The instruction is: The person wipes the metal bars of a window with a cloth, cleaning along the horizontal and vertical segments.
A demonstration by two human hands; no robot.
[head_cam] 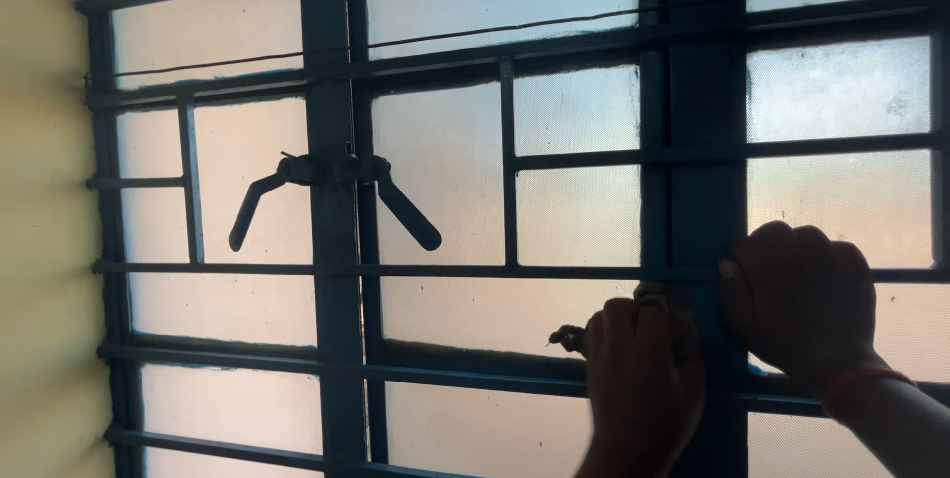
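The dark blue metal window upright (705,191) is gripped by the closed right hand (797,300), while beside it a small frayed object (569,337) is clasped in the closed left hand (643,379).

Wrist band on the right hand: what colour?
Red or reddish-orange band around the right hand's wrist, seen in the head view, though backlighting dims it.

Left hand (641,379) hides grasped thing; wrist cut off.

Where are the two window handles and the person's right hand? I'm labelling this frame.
Left window handle (252,209), head view, on its angled lever.
Right window handle (408,213), head view, on its lever.
Right hand (797,300), head view, on the knuckles.
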